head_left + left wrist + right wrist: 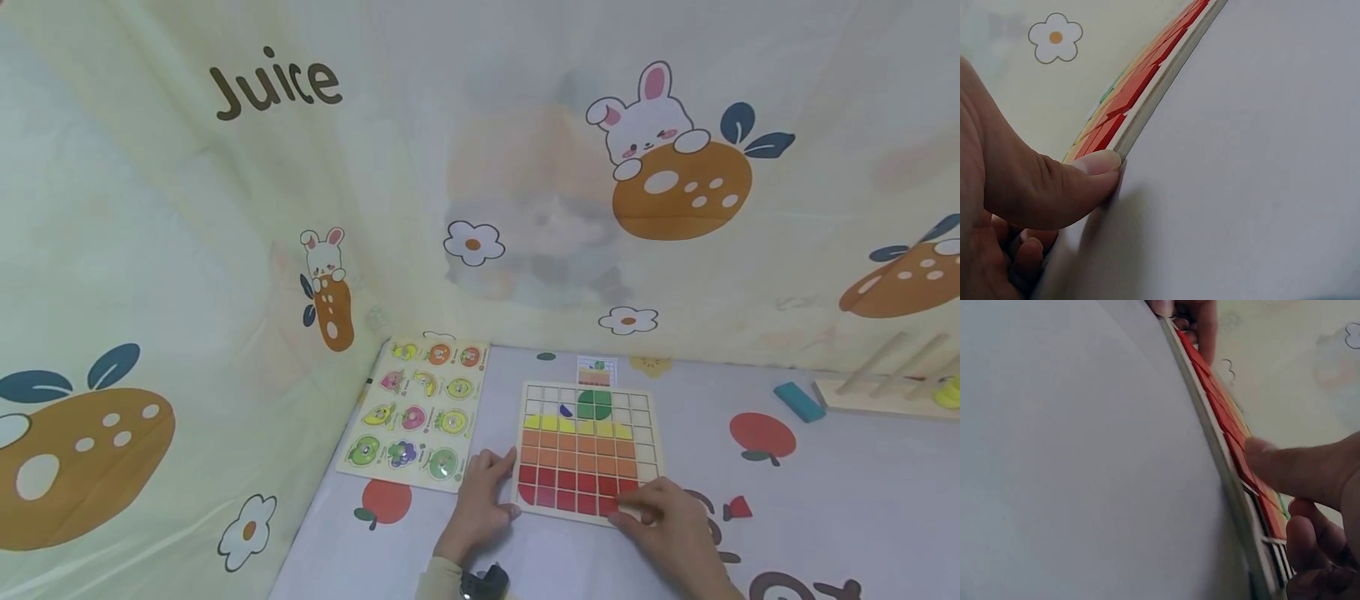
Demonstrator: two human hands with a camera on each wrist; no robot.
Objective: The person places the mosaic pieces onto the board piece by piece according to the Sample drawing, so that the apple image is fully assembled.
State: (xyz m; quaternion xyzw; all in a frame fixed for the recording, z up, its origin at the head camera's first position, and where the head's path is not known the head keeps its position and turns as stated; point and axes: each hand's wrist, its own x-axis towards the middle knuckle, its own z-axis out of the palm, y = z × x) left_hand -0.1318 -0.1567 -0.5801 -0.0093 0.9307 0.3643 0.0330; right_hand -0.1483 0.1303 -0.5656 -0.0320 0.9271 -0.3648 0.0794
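A square wooden puzzle board (649, 417) lies on the table, its grid filled with red, orange and yellow rows plus a green round shape (595, 405) and a small blue piece (566, 411). My left hand (482, 500) grips the board's near left corner, the thumb (1094, 165) against the front edge. My right hand (670, 527) is at the near right, thumb and index finger pinching a red tile (1238, 457) in the front row. Beside it, a grid cell at the near right corner has no tile. The other right fingers are curled in.
A fruit picture board (408, 412) lies to the left. Behind the puzzle board is a small picture card (597, 372). At right are a loose red piece (739, 507), a teal block (799, 402) and a wooden peg stand (862, 395). A printed cloth wall (525, 167) closes the back.
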